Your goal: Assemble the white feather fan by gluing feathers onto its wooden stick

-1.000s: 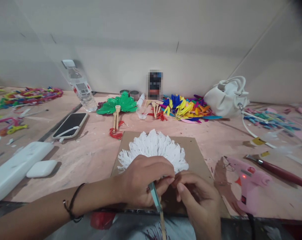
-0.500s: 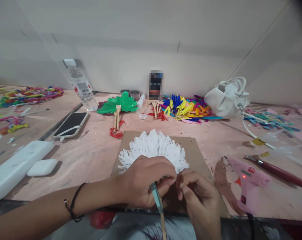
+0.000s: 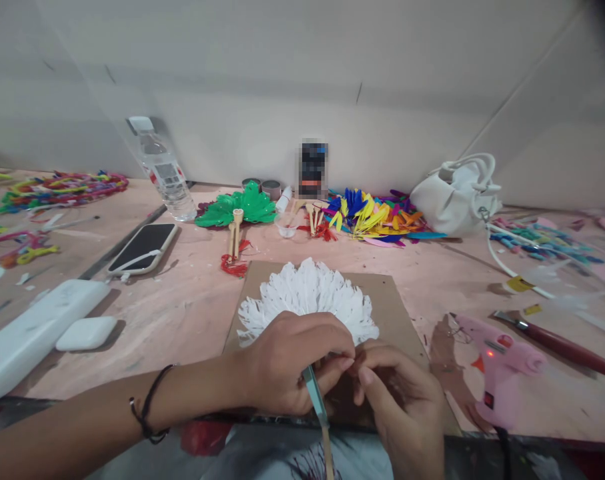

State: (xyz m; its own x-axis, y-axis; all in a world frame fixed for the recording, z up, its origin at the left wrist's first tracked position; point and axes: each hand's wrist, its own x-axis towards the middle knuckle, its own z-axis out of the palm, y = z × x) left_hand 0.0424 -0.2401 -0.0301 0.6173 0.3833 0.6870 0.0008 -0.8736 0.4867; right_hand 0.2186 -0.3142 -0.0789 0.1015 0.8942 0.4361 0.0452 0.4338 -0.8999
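My left hand [image 3: 287,360] is closed, a slim stick-like tool [image 3: 316,397] with a pale teal upper part and a tan lower end slanting down from under its fingers. Its thumb and forefinger pinch at the tips, right against the fingertips of my right hand [image 3: 399,393]. The right hand is closed in a pinch too; whatever sits between the fingertips is too small or hidden to make out. Behind both hands, a fan of white feathers [image 3: 309,290] lies on a brown cardboard sheet [image 3: 387,300], its lower part covered by the hands.
At right are a pink glue gun [image 3: 502,373] with a lit red light and a red-handled craft knife [image 3: 567,347]. Coloured feathers [image 3: 372,217], a green leaf-shaped piece [image 3: 247,205], a water bottle [image 3: 165,173] and a white bag [image 3: 452,197] stand or lie farther back. A phone [image 3: 145,248] lies left.
My right thumb and fingers have shifted slightly at the pinch, close to the left fingertips. The left hand and the tool in it stay nearly still.
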